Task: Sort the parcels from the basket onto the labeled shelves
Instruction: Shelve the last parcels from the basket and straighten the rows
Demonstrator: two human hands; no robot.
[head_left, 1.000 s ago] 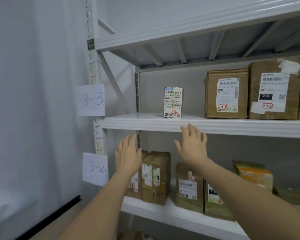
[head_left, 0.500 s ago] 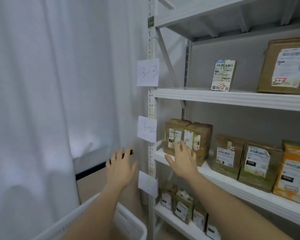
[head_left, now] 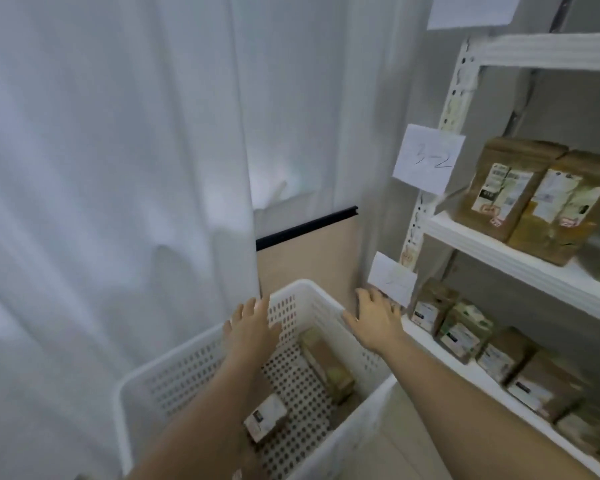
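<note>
Both my hands hang empty over the white basket beside the shelves.

The fingers of my left hand (head_left: 253, 327) are straight and slightly spread, holding nothing, above the basket's (head_left: 201, 362) far perforated wall; my right hand (head_left: 374, 318) is just as loose, fingers apart, over the basket's right rim and just below a small paper tag (head_left: 392, 279) whose writing is too blurred to read. Down in the basket lie two parcels: a long brown one (head_left: 326, 365) along the right side and a smaller labelled one (head_left: 265, 417) nearer me, partly behind my left forearm. To the right stands the white shelf unit (head_left: 510, 254), with brown parcels (head_left: 530, 195) on the level tagged "3-2" (head_left: 428, 159) and a row of others (head_left: 465, 330) on the level below. A pale curtain (head_left: 118, 168) hangs on the left.
</note>
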